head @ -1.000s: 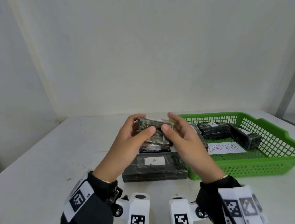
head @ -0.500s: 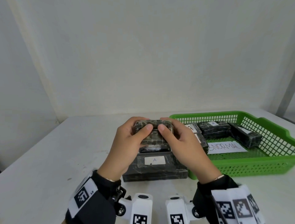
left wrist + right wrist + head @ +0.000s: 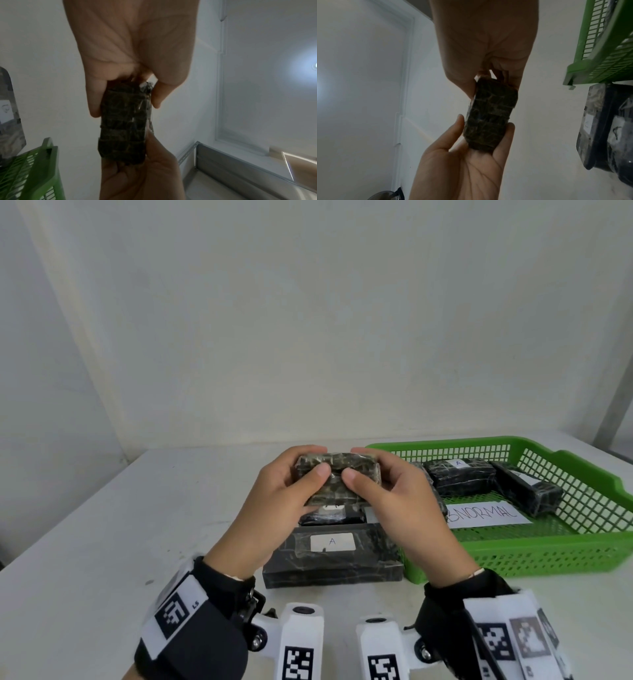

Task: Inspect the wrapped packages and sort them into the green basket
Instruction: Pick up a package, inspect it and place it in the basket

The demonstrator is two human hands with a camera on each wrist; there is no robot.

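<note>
Head view records one green basket [image 3: 613,498] on the right of the white table [image 3: 120,542], with a white slip [image 3: 486,513] lettered "BNORMAL" (its first letter hidden) lying on the basket floor. Packages in dark wrap, counted: one held package [image 3: 337,479] raised above the table; one large package [image 3: 329,559] with a white "A" label lying near, just left of the basket's near-left corner; one flatter package [image 3: 330,517] beyond it, mostly hidden by the hands. Inside the basket: one labelled package [image 3: 460,481] at the far middle, one long package [image 3: 527,491] to its right, and one more largely covered by the right hand. Total visible: six.

Left hand [image 3: 274,508] is curled on the left end of the held package, thumb on the near face and fingers over the far side. Right hand [image 3: 407,508] is curled on the right end in the same manner; the two thumb tips lie close together, just apart.

Left wrist view shows the held package [image 3: 123,124] clamped between thumb and fingers of both hands, clear of the table. Right wrist view confirms the same grip on the package [image 3: 489,116], with the basket's corner [image 3: 599,65] to the side.
</note>
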